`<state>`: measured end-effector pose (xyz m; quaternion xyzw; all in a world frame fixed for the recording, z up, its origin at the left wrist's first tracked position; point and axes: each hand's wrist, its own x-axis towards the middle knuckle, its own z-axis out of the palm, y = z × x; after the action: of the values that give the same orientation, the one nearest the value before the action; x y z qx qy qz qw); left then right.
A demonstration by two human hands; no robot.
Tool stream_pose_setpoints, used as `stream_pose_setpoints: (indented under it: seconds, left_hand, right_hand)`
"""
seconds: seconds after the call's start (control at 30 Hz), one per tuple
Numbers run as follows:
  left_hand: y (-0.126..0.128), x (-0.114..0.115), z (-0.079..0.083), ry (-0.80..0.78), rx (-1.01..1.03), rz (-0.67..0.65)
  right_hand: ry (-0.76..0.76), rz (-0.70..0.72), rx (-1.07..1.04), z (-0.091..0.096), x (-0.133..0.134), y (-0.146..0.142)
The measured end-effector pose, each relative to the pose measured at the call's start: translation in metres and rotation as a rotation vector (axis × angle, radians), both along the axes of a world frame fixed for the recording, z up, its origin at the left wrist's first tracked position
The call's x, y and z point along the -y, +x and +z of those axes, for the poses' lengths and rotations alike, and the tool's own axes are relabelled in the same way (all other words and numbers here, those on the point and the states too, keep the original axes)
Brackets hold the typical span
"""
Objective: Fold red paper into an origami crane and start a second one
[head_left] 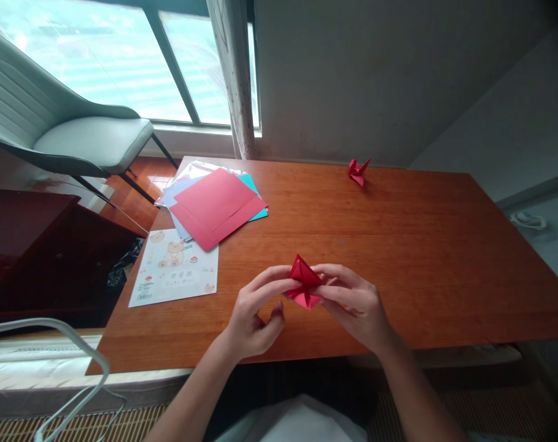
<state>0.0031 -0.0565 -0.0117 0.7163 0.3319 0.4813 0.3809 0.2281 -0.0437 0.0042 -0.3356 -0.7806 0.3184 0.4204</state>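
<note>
A small folded piece of red paper (305, 281) is held just above the wooden table (398, 245) near its front edge. My left hand (253, 313) pinches its left side with fingertips and thumb. My right hand (355, 304) grips its right side, fingers closed over the fold. A finished red paper crane (357, 170) stands at the far edge of the table, well beyond both hands.
A fanned stack of coloured paper sheets (214, 205), red on top, lies at the table's left. In front of it lies a paper packet printed with bears (175, 267). A grey chair (76, 138) stands by the window. A white cable (71, 368) loops at lower left.
</note>
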Motion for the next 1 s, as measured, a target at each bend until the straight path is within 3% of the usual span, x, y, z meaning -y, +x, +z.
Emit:
stream_pose_setpoints:
  seconds: [0.2,0.5,0.77,1.0]
  left_hand:
    - [0.0068,-0.0032,-0.0013,0.135,-0.05,0.081]
    - [0.0064,-0.0036,-0.0062,0.197,-0.071,0.13]
    - [0.006,-0.0051,-0.0035,0.2,-0.044,0.11]
    - [0.0065,-0.0036,0.0023,0.143,0.007,0.121]
  right_hand:
    - [-0.03,-0.008,-0.038,-0.0043,0.0021,0.0019]
    - [0.039,-0.016,0.043,-0.0049,-0.0009,0.0007]
    - [0.094,0.013,-0.003,-0.0044,-0.0029,0.0006]
    - [0.082,-0.044,-0.05,-0.0035,-0.0011,-0.0045]
